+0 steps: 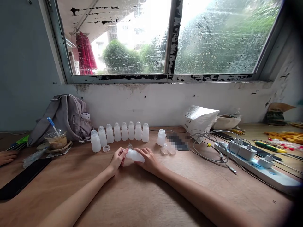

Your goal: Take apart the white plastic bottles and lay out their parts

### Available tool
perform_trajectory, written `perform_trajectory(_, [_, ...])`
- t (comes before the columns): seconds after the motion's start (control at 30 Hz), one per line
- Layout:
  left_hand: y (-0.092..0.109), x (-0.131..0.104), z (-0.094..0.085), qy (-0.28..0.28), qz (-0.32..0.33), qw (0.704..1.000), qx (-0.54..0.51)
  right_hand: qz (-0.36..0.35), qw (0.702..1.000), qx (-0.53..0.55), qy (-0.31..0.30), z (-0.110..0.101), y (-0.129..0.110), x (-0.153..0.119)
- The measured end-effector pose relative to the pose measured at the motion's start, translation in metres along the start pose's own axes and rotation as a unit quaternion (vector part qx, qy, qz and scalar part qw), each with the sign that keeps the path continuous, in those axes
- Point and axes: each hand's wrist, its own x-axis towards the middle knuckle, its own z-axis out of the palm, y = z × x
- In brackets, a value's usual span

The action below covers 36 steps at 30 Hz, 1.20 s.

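A white translucent baby bottle [135, 155] lies on its side between my hands, its neck pointing left. My left hand [118, 158] pinches its neck end, and my right hand [147, 158] wraps over its body. Just behind them on the table is a clear teat [130, 145]. A white collar ring [106, 148] lies to the left of it. Several capped baby bottles [124, 131] stand upright in a curved row behind. To the right stands an uncapped bottle [161, 137], with clear domed caps [168, 149] in front of it.
On the left are a backpack [67, 116], an iced drink cup [56, 138], a black phone-like slab [23, 178] and another person's hand [8, 157]. On the right are a white bag [201, 118], tangled cables [208, 154], a power strip [272, 176] and a screwdriver [270, 147].
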Motion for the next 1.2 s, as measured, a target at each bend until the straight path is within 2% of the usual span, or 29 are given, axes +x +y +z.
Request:
perform_trajectory(0.27, [-0.007,0.003,0.000,0.002,-0.008,0.999,0.032,-0.021,1.000,-0.002,0.006,-0.001,-0.002,0.000])
perform_trajectory(0.5, [-0.017,0.005,-0.003,0.031,-0.005,0.992,0.122,-0.043,0.999,-0.012,0.005,-0.002,-0.002,-0.001])
perform_trajectory(0.77, [-0.014,0.002,-0.003,0.048,0.016,0.986,0.159,-0.056,0.998,-0.038,0.005,-0.001,-0.001,-0.002])
perform_trajectory(1.1, [-0.001,0.000,-0.003,0.016,0.020,0.999,0.027,0.000,1.000,-0.018,0.025,-0.002,0.002,-0.002])
perform_trajectory(1.2, [0.004,0.000,-0.007,-0.017,0.008,1.000,0.002,0.007,1.000,-0.016,0.022,-0.001,0.003,-0.002])
